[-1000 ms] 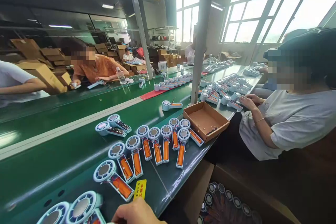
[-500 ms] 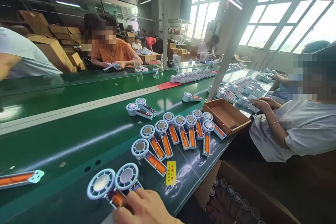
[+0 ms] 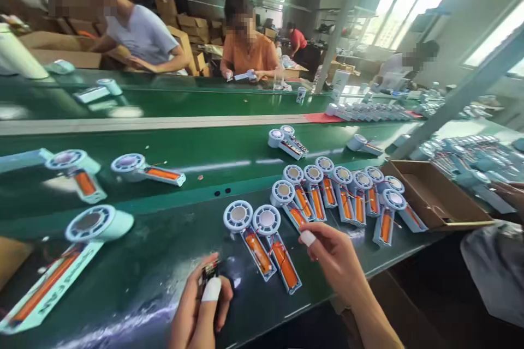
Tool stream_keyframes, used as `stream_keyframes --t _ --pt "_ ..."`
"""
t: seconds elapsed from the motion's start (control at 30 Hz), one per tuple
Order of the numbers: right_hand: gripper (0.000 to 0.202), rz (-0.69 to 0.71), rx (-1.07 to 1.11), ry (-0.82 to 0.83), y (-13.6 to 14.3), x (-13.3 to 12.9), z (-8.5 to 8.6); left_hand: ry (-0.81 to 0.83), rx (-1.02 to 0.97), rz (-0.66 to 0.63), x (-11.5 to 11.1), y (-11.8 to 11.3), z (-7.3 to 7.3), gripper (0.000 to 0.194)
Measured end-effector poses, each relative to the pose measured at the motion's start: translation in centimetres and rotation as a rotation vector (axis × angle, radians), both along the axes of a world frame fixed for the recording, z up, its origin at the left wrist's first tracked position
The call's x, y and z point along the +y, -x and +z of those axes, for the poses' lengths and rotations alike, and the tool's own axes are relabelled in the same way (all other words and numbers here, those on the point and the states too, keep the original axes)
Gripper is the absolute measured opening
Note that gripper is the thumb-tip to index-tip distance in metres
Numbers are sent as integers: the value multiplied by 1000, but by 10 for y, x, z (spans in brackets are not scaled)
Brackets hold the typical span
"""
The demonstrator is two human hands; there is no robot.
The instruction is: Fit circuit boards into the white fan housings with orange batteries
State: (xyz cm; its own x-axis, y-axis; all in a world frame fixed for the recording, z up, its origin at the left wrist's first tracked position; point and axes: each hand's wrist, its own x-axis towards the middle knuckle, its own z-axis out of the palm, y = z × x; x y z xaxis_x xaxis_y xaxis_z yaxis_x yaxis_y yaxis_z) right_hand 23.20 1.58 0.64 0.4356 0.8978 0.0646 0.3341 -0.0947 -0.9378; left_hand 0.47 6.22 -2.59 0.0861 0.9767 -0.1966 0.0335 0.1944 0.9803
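Note:
My left hand (image 3: 204, 300) is closed around a small dark circuit board (image 3: 210, 270), blurred and partly hidden by the fingers. White covers wrap both thumb tips. To the right, my right hand (image 3: 333, 256) pinches at the handle end of an opened handheld fan (image 3: 283, 192); the fingertips hide that end. Between my hands lie two opened fans, the left one (image 3: 238, 215) and the right one (image 3: 267, 220), with orange batteries and thin red wires showing in their handles. Several similar fans (image 3: 343, 175) lie in a row beyond my right hand.
A large opened fan (image 3: 98, 223) lies at the left, with others on the green belt (image 3: 213, 169). At the right stands an open cardboard box (image 3: 442, 196). Co-workers sit across the line, one in an orange top (image 3: 249, 54). A slanted post (image 3: 454, 82) rises behind the box.
The view has swung left. My right hand has left the nearest pair of fans and is now at the fan to their right. My left hand has come into view holding the circuit board.

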Motion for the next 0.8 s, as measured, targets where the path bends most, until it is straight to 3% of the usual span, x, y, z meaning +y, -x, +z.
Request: stream_keyframes --t 0.17,0.27,0.4,0.57,0.73,0.8 --pt "18 205 -238 -73 3 2 14 -10 -43 127 -11 -2 6 34" --pt "19 252 -432 -90 13 16 21 -27 -23 118 -17 -2 9 22" --pt "27 295 -629 -76 10 29 27 36 1 125 -22 1 17 34" --pt "23 388 -660 -25 0 11 29 53 -121 14 -26 2 20 48" --pt "38 412 -850 75 3 -3 13 -44 164 -1 -23 -4 18 36" --pt "34 412 -862 85 0 -3 3 -133 317 -13 -20 -4 18 26"
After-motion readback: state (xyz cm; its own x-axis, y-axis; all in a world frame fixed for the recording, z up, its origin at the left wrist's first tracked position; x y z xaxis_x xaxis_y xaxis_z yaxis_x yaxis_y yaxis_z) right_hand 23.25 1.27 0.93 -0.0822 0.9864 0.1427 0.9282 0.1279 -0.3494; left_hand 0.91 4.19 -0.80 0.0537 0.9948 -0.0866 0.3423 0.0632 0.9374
